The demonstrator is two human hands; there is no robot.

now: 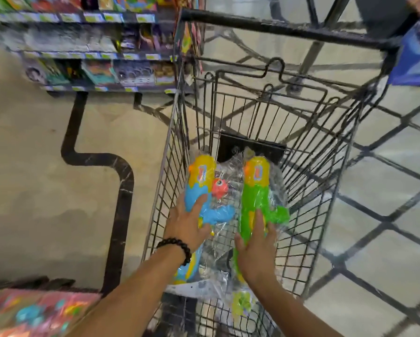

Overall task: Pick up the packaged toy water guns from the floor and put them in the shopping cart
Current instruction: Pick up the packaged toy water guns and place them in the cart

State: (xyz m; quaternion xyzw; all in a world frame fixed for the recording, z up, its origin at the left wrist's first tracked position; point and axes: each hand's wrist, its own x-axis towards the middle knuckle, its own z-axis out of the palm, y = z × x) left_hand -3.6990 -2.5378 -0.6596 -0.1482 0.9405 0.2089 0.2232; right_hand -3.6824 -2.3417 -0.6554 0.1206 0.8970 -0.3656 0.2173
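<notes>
Both forearms were seen reaching forward over the near end of the shopping cart (pixel 364 152), the left wrist marked by a dark bead bracelet (pixel 177 248). Left hand (pixel 188 221) was laid on the blue water gun (pixel 199 188), fingers fairly straight along its barrel; whether the thumb was hooked under the pack could not be told. Right hand (pixel 257 249) was set on the green water gun (pixel 256 198), one finger stretched up the barrel and the thumb spread to the left side, the remaining fingers seemingly wrapped round the right edge of the pack.

Both guns were noted in clear plastic wrap, inside the cart basket, side by side and just apart. The blue one lay toward the cart's left wall, the green one nearer the cart's middle. Long axes ran roughly along the cart's length, yellow tops toward its far end, lower ends toward the near end, under the hands. Each gun was therefore covered by the hand on its own side, with no crossing needed.

Whether the packs rested on the cart floor or were held off it could not be settled.

Judged: placement was nearly done; the coming move would be a plain release and a draw-back toward the near end of the cart. Wrap catching on the wire was counted a small risk.

Beyond the cart's left wall, stocked shelves (pixel 82 45) stood on the floor (pixel 33 166).
</notes>
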